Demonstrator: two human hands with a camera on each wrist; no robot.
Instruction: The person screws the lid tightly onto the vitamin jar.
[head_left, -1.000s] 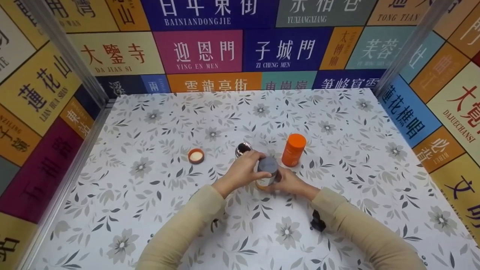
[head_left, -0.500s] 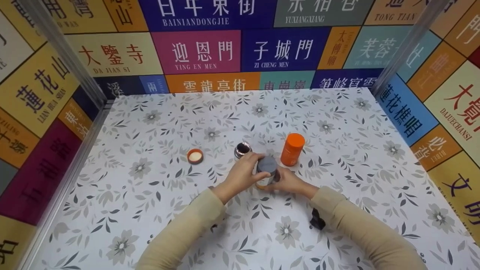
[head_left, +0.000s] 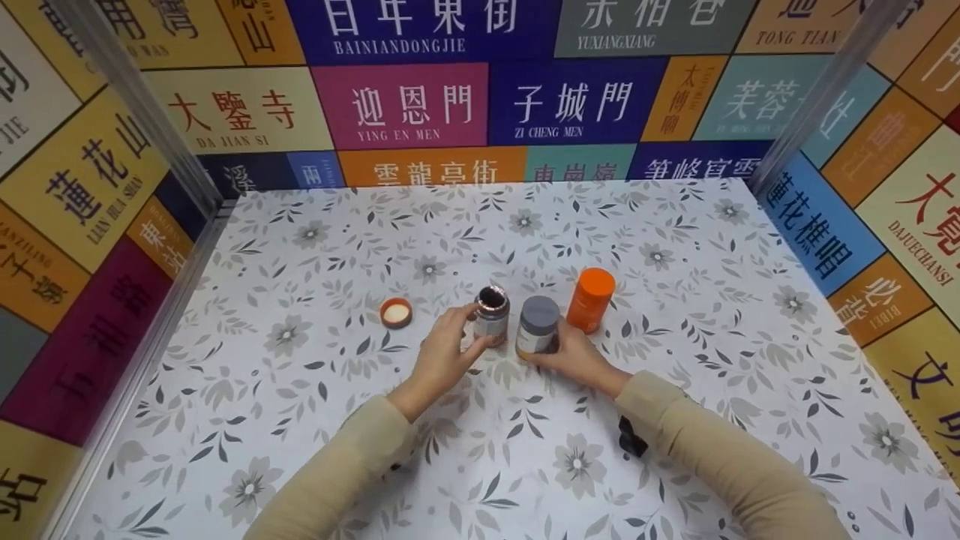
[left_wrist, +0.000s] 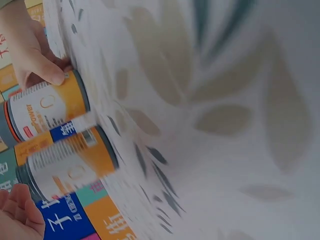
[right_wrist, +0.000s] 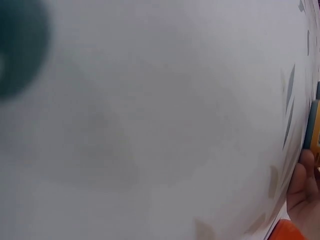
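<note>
My right hand [head_left: 577, 356] grips a supplement bottle with a grey lid [head_left: 537, 328], standing upright on the table. In the left wrist view the right thumb presses on this bottle's [left_wrist: 45, 112] white and yellow label. Beside it on the left stands an uncapped bottle [head_left: 492, 324] with a shiny torn rim and a dark mouth. My left hand [head_left: 442, 360] is at that bottle's left side, fingers by the neck and thumb in front, spread rather than closed; whether it touches is hard to tell. The right wrist view catches only part of my right hand [right_wrist: 304, 190].
Just behind my right hand stands an orange bottle [head_left: 591, 301] with an orange lid. An orange cap [head_left: 396, 313] lies with its pale inside up to the left. The table [head_left: 420, 480] has a floral cover, and printed panels [head_left: 405, 105] wall it in.
My left hand has left the grey lid and moved left to the uncapped bottle. My right hand has kept hold of the grey-lidded bottle, which now stands slightly farther back.
</note>
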